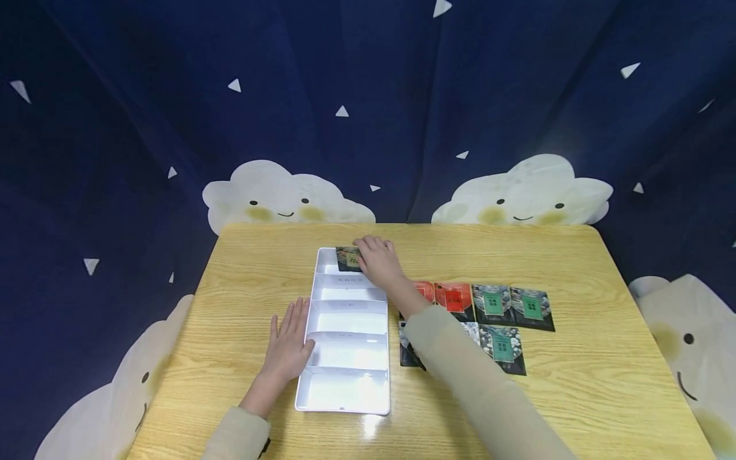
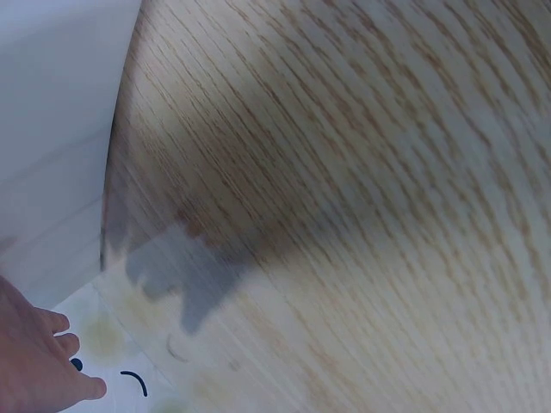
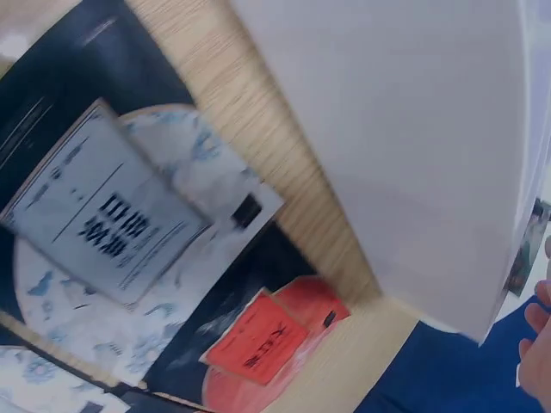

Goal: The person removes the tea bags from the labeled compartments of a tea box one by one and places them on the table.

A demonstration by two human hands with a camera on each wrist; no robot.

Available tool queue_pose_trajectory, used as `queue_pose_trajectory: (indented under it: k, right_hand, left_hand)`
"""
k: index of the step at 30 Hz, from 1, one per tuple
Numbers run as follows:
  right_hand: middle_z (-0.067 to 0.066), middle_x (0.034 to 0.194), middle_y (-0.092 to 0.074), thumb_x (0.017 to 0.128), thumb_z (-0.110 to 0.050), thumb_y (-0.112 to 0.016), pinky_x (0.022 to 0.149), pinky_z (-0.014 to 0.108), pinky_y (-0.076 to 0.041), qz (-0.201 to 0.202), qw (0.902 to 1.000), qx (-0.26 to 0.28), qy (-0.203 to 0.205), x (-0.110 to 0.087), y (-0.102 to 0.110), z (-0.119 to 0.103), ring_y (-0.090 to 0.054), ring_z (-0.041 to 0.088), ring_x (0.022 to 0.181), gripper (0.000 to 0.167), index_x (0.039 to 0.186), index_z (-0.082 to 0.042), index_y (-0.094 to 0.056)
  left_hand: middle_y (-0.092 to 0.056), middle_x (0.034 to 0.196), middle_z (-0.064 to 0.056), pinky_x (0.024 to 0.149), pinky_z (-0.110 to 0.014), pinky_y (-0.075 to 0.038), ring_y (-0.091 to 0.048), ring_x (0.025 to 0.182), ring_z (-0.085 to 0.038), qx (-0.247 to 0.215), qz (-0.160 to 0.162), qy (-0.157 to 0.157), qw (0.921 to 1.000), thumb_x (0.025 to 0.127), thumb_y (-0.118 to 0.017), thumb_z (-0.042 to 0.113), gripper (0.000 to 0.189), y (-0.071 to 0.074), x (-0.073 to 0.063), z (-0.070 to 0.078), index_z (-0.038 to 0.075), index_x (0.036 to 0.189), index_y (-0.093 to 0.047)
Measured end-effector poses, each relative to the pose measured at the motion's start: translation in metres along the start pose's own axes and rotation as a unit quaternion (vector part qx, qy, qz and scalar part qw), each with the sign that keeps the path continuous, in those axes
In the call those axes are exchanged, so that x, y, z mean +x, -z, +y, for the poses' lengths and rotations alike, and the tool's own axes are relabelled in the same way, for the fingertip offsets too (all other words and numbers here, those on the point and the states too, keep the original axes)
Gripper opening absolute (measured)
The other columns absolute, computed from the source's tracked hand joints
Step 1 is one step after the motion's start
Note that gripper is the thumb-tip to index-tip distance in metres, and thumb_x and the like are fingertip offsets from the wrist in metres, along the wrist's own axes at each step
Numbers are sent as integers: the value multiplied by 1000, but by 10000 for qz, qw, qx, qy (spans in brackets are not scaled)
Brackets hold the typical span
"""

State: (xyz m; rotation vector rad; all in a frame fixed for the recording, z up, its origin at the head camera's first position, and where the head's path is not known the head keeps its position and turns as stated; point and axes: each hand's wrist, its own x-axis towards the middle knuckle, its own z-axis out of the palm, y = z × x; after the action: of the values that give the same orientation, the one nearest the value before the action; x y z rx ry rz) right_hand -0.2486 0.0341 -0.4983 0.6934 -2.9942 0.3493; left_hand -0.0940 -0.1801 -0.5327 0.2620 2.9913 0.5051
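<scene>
A white tray (image 1: 345, 390) with several compartments in a row stands lengthwise on the table. My left hand (image 1: 287, 348) lies along its left side, fingers straight, thumb at the rim. At the far end, my right hand (image 1: 379, 260) holds a dark sachet (image 1: 347, 259) with a yellowish label, which stands in the farthest compartment; the fingers cover its right part. In the right wrist view the right hand (image 3: 538, 344) shows at the right edge, beyond the tray's wall (image 3: 405, 163). The left wrist view catches only part of the left hand (image 2: 39, 353) beside the tray.
Right of the tray lie flat sachets in two rows: red ones (image 1: 454, 300), green-labelled ones (image 1: 531, 308) and a white-flowered one (image 1: 502, 349). My right forearm passes over some of them. A dark blue curtain (image 1: 368, 83) with clouds hangs behind the wooden table (image 1: 604, 383).
</scene>
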Motion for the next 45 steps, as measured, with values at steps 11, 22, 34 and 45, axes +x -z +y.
queue_pose_trajectory:
  k: [11,22,34,45]
  right_hand:
    - [1,130,-45,94,-27,-49,98,41,-29,-400,9978,-348,-409,12,0,-24,-38,20,121,43,135,-19,-42]
    - [0,124,-49,92,-15,-50,99,41,-30,-658,9950,-705,-274,9,-3,-28,-41,19,116,36,129,-19,-48]
    - [-3,123,-55,92,-14,-47,93,37,-34,-554,9941,-923,-147,6,-13,-26,-47,18,113,31,121,-21,-55]
    - [-3,118,-58,92,-14,-49,92,37,-35,-241,9955,-911,54,2,-8,-24,-50,17,108,30,120,-23,-58]
  left_hand:
    - [-7,153,-14,109,-57,-2,-8,139,-33,-19,24,-12,10000,86,-47,21,75,-1,1,-2,7,147,-6]
    - [-10,152,-15,108,-58,-3,-10,138,-34,8,58,-12,10000,86,-48,21,75,0,0,-1,6,147,-8]
    - [-10,152,-15,108,-58,-4,-10,138,-34,0,104,-23,9999,85,-49,21,75,-2,1,-2,6,147,-9]
    - [-12,152,-15,108,-58,-3,-11,138,-34,-35,144,-4,9999,85,-48,21,75,-4,1,-2,7,147,-9]
